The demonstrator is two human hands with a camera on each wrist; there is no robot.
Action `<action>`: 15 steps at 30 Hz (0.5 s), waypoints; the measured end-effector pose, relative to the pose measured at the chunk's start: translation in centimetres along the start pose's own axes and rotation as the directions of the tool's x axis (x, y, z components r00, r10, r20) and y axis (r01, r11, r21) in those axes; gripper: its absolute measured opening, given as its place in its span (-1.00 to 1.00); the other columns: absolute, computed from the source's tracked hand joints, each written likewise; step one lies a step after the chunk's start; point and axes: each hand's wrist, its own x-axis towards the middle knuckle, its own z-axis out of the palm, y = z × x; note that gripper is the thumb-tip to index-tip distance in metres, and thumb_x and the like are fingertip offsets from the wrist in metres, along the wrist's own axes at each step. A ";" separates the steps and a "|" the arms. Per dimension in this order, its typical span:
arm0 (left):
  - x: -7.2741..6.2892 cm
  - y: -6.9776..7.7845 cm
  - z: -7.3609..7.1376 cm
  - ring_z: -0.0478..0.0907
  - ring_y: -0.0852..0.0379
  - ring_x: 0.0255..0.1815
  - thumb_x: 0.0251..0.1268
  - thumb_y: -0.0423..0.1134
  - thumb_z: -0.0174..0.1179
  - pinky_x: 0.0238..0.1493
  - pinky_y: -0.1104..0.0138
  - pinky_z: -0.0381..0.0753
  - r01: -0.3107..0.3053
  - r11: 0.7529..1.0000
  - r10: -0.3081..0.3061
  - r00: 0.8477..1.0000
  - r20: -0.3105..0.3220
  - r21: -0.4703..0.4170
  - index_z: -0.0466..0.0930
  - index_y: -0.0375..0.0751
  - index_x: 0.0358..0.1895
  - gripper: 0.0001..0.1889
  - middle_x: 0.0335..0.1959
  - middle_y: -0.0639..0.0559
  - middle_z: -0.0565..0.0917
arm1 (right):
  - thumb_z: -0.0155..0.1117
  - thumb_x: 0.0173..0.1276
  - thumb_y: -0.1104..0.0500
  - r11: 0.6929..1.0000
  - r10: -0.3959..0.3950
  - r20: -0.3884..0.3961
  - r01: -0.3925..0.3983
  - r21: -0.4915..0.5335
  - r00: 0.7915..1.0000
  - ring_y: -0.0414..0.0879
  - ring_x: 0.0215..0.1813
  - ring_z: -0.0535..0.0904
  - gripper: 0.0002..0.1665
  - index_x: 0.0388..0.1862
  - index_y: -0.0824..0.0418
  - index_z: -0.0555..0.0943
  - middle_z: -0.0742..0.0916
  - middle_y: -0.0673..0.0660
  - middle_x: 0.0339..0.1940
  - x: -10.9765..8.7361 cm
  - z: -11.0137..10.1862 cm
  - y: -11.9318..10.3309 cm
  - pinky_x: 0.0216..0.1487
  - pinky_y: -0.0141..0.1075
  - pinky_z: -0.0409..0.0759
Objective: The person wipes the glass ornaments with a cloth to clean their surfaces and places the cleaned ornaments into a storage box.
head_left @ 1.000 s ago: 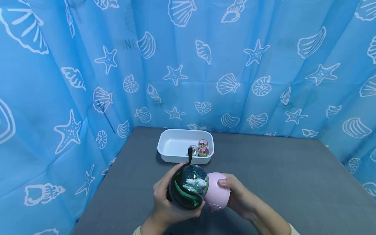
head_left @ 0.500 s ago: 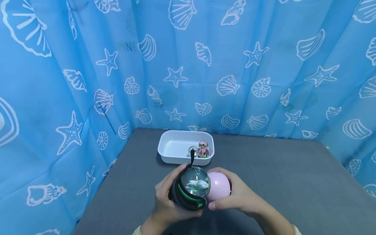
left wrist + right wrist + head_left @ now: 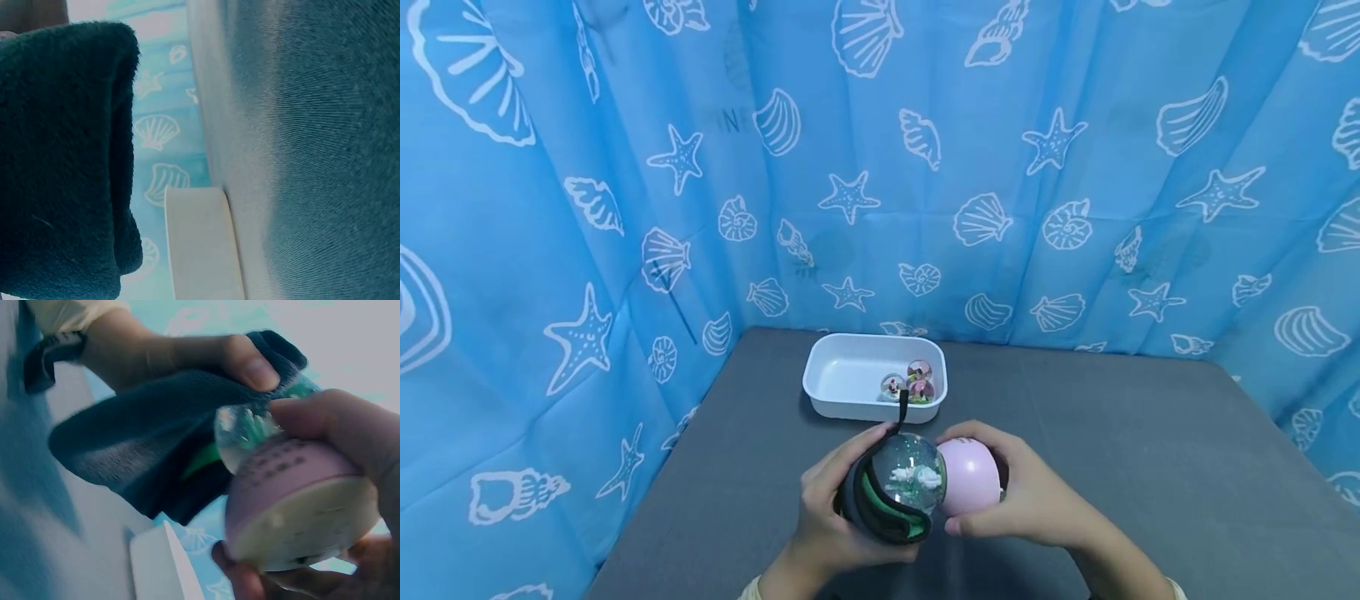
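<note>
A snow globe with a clear glass ball and a pink base lies on its side between the hands, above the table. My right hand grips the base, thumb below and fingers over the top. White figures and green glitter show inside the glass. My left hand holds a dark cloth with a green stripe and a black loop, wrapped against the glass from the left. In the right wrist view, the left thumb presses the cloth near the glass, and the base's pale underside faces the camera.
Behind the hands, a white plastic tray stands on the grey table. Several small snow globes sit in its right end. A blue curtain printed with white seashells hangs around the back and sides.
My right hand has shifted its grip on the pink base, thumb going from its front to below, and the base has turned. Both hands have moved slightly right with globe and cloth.
</note>
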 end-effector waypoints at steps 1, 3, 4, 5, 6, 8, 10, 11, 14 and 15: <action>0.0 0.1 0.0 0.76 -0.17 0.18 -0.22 0.04 0.75 0.30 0.21 0.71 -0.011 1.000 0.011 1.000 0.010 0.004 0.54 -0.63 0.26 0.02 0.18 -0.42 0.72 | 0.68 0.11 0.24 1.000 -0.002 0.011 0.002 -0.014 1.000 0.12 0.02 0.72 -0.22 0.32 0.07 0.54 0.68 0.26 0.15 -0.1 -0.1 -0.1 -0.18 -0.06 0.84; 0.0 0.2 0.1 0.76 -0.19 0.18 -0.20 0.06 0.74 0.28 0.20 0.72 -0.036 0.999 0.036 0.999 0.030 0.017 0.55 -0.64 0.25 0.01 0.18 -0.42 0.72 | 0.69 0.10 0.22 0.999 -0.005 0.037 0.007 -0.043 0.999 0.11 0.02 0.72 -0.21 0.31 0.05 0.53 0.68 0.22 0.15 -0.3 -0.2 -0.3 -0.19 -0.07 0.84; 0.1 0.3 0.1 0.76 -0.20 0.18 -0.18 0.08 0.73 0.27 0.19 0.72 -0.047 0.999 0.046 0.998 0.041 0.024 0.55 -0.65 0.24 0.02 0.18 -0.43 0.72 | 0.70 0.09 0.21 0.999 0.000 0.044 0.002 -0.052 0.999 0.10 0.01 0.72 -0.20 0.30 0.03 0.53 0.68 0.21 0.14 -0.3 -0.3 -0.4 -0.19 -0.09 0.84; 0.1 0.3 0.1 0.76 -0.20 0.18 -0.17 0.09 0.73 0.27 0.18 0.73 -0.054 0.998 0.052 0.997 0.049 0.031 0.55 -0.65 0.24 0.01 0.18 -0.43 0.72 | 0.70 0.09 0.21 0.998 0.003 0.052 0.000 -0.059 0.999 0.09 0.01 0.72 -0.21 0.29 0.03 0.53 0.68 0.19 0.14 -0.4 -0.3 -0.5 -0.19 -0.10 0.84; 0.1 0.3 0.2 0.76 -0.20 0.18 -0.15 0.10 0.72 0.26 0.18 0.73 -0.058 0.998 0.055 0.997 0.056 0.036 0.55 -0.66 0.24 0.01 0.18 -0.43 0.72 | 0.70 0.09 0.21 0.998 0.003 0.061 0.001 -0.064 0.998 0.09 0.01 0.72 -0.21 0.29 0.02 0.53 0.68 0.19 0.14 -0.4 -0.4 -0.6 -0.19 -0.10 0.83; 0.1 0.4 0.2 0.76 -0.22 0.17 -0.16 0.09 0.72 0.25 0.17 0.74 -0.060 0.998 0.058 0.996 0.061 0.033 0.55 -0.67 0.23 0.01 0.18 -0.43 0.71 | 0.69 0.11 0.20 0.997 0.003 0.080 0.003 -0.075 0.997 0.07 0.01 0.72 -0.24 0.28 0.02 0.54 0.70 0.18 0.13 -0.4 -0.4 -0.8 -0.18 -0.11 0.83; 0.1 0.4 0.2 0.77 -0.22 0.16 -0.17 0.08 0.73 0.25 0.17 0.74 -0.062 0.998 0.060 0.996 0.062 0.030 0.55 -0.68 0.22 0.01 0.18 -0.43 0.72 | 0.68 0.12 0.19 0.996 0.000 0.092 0.008 -0.088 0.996 0.05 0.01 0.72 -0.26 0.28 0.02 0.56 0.71 0.17 0.13 -0.5 -0.5 -0.9 -0.17 -0.12 0.83; 0.1 0.4 0.3 0.77 -0.22 0.16 -0.18 0.08 0.73 0.26 0.17 0.73 -0.060 0.998 0.059 0.996 0.064 0.026 0.55 -0.68 0.22 0.01 0.19 -0.42 0.72 | 0.68 0.12 0.19 0.995 -0.007 0.098 0.016 -0.097 0.995 0.04 0.01 0.72 -0.27 0.28 0.03 0.57 0.72 0.16 0.12 -0.5 -0.5 -0.9 -0.17 -0.12 0.83; 0.1 0.5 0.4 0.77 -0.22 0.17 -0.19 0.08 0.74 0.27 0.17 0.72 -0.056 0.998 0.055 0.996 0.069 0.011 0.55 -0.67 0.22 0.02 0.20 -0.41 0.72 | 0.69 0.11 0.17 0.993 -0.011 0.104 0.024 -0.120 0.994 0.00 0.00 0.73 -0.28 0.26 0.01 0.61 0.75 0.13 0.10 -0.7 -0.6 -0.9 -0.17 -0.15 0.82; 0.1 0.5 0.4 0.77 -0.22 0.17 -0.19 0.08 0.74 0.27 0.17 0.72 -0.053 0.999 0.053 0.996 0.068 0.006 0.55 -0.67 0.22 0.01 0.20 -0.41 0.72 | 0.69 0.11 0.17 0.992 -0.016 0.104 0.029 -0.123 0.994 -0.01 -0.01 0.73 -0.28 0.26 0.01 0.61 0.75 0.12 0.10 -0.8 -0.5 -0.9 -0.17 -0.15 0.82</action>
